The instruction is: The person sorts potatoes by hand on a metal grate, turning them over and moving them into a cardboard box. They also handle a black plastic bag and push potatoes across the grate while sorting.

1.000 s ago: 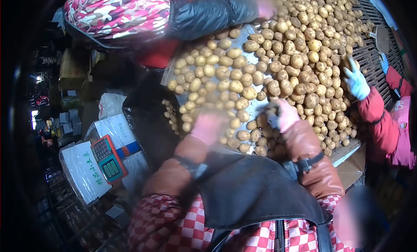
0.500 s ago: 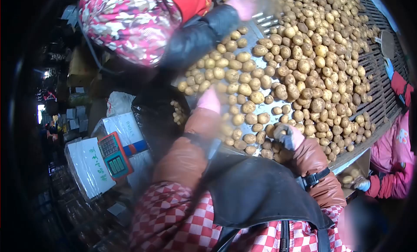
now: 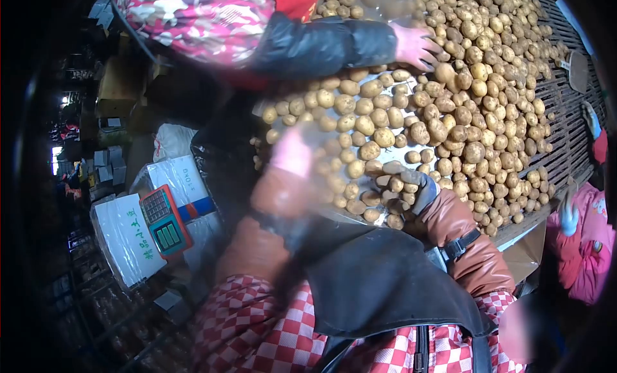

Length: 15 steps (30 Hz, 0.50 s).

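Sorting desk [image 3: 565, 125]: slatted bed w/ a smooth metal sheet at its near-left corner. Carries the potato pile [image 3: 475, 97], far too many to count; well over a hundred, spread from the far edge to the near edge, thinner on the sheet.

Persons: 3 in view. Wearer (brown sleeves, dark apron) at the near edge; co-worker in a patterned jacket at the left edge, pink-gloved hand [image 3: 418, 46] resting on potatoes; third person in pink at the right edge, one gloved hand [image 3: 568, 217] raised below desk level.

Scale [image 3: 162, 221]: 1 unit, orange/green, on white boxes left of the desk.

Right hand [image 3: 405, 186]: grey glove, fingers curled down over small potatoes [image 3: 385, 196] at the near edge, approx. 3–4 under the palm; grip partly hidden.

Left hand [image 3: 290, 153]: pink glove, motion-blurred over the sheet's left edge. Spread or closed: cannot tell.

Handling (judgement): tubers are firm, rounded, dry-skinned, dusty; moderate wt each. They roll freely on the sheet. Cup from above w/ the whole palm, several per grab; skins bruise if dropped.
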Available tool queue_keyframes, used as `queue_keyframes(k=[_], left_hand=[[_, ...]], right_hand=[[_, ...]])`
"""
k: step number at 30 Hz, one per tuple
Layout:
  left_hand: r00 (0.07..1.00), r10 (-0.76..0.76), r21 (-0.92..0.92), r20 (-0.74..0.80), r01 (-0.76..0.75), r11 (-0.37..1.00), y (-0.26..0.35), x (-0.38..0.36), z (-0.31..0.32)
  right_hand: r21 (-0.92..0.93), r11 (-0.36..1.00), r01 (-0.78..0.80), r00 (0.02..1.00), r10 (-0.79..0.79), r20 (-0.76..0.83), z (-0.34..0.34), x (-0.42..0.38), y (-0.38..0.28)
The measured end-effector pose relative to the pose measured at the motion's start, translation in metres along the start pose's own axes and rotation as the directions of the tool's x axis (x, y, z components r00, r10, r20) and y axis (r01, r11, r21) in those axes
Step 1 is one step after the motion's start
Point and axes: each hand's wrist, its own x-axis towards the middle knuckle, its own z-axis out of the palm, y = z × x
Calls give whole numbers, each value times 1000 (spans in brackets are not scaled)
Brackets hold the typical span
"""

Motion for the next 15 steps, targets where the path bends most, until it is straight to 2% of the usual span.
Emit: queue_keyframes(k=[1, 2, 3, 4, 5, 8, 9, 10, 11, 13, 14, 15], left_hand=[[994, -40, 188, -100, 59, 980, 16, 10, -18], [961, 270, 821, -60, -106, 561, 4, 39, -41], [970, 240, 881, -41, -78, 466, -2, 59, -47], [977, 210, 930, -26, -54, 364, 2, 69, -46], [973, 223, 922, -60, -32, 387, -6, 86, -44], [962, 242, 901, -126, 9, 433, -5, 100, -31], [962, 243, 900, -128, 11, 435, -2, 103, -30], [961, 243, 900, -130, 12, 436, -1, 104, -30], [958, 247, 901, -144, 23, 432, -1, 103, -32], [951, 261, 903, -166, 41, 427, 1, 100, -31], [943, 275, 866, -190, 29, 500, 4, 94, -26], [935, 284, 823, -212, 15, 568, 7, 78, -20]], right_hand=[[106, 994, -18, 988, 2, 151, -24, 5, 1], [-303, 940, 156, 983, -116, 144, -25, 4, 0], [-654, 700, 287, 958, -221, 184, -20, 0, -2], [-301, 941, 155, 986, -130, 104, -8, -6, -8], [126, 991, 34, 999, -37, 22, 3, -11, -15], [106, 989, 101, 993, -108, 58, -25, -6, -6], [77, 993, 89, 976, -102, 194, -25, -10, -9], [-254, 942, 219, 962, -165, 217, -32, -9, -9], [-549, 770, 324, 942, -212, 259, -44, -6, -5], [-514, 809, 285, 945, -148, 292, -62, -1, -6], [-497, 827, 263, 944, -116, 308, -70, 2, -7], [-374, 917, 137, 986, -88, 144, -42, -11, -6]])
